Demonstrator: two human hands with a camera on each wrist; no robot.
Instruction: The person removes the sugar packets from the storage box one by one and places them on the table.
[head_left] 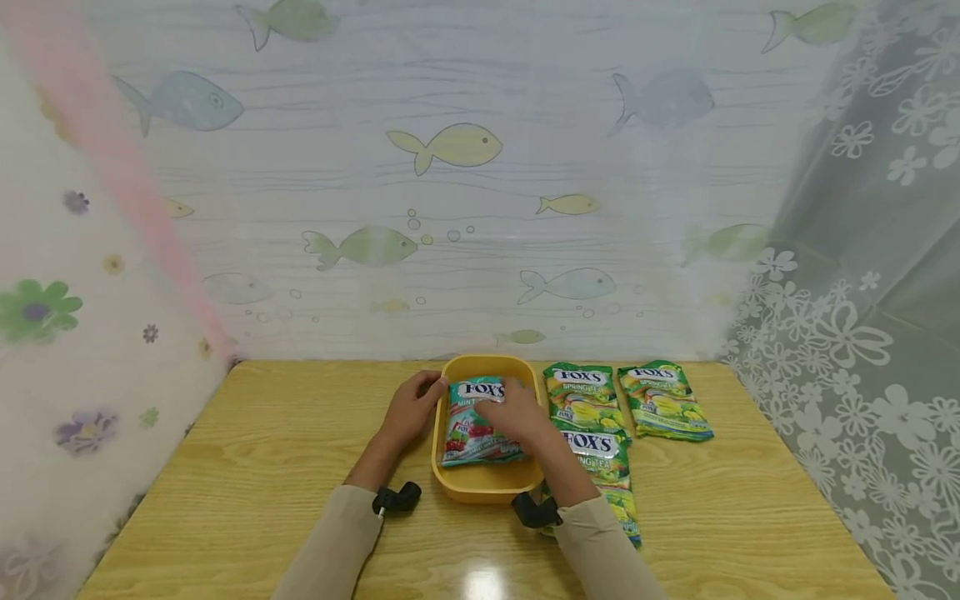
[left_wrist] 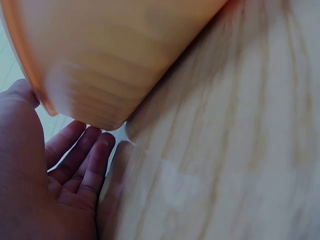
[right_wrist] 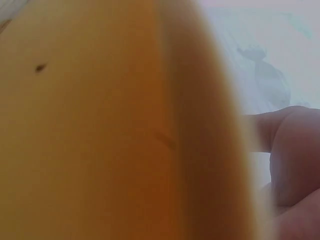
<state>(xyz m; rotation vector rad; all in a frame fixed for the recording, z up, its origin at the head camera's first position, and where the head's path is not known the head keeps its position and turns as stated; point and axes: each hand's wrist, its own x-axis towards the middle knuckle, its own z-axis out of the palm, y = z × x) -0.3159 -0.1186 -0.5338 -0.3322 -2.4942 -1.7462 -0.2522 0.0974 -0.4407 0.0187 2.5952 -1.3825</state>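
A yellow plastic tub (head_left: 491, 493) stands on the table, and inside it lies a teal FOX'S mint candy bag (head_left: 467, 437). With the thumb at the rim and the fingers along the outer wall near a far corner, my left hand (head_left: 408, 408) holds the tub's left side. Its fingers (left_wrist: 95, 162) show beneath that corner in the left wrist view. My right hand (head_left: 522, 417) reaches over the right rim and grips the candy bag, thumb on its front; part of the bag is hidden. The tub wall (right_wrist: 90, 130) blocks most of the right wrist view.
Right of the tub lie three green FOX'S Spring Tea bags: one at the back (head_left: 583, 400), one farther right (head_left: 666, 402), and one nearer (head_left: 618, 479), partly behind my right forearm. A fish-printed curtain (head_left: 450, 275) hangs along the wooden table's (head_left: 300, 442) far edge.
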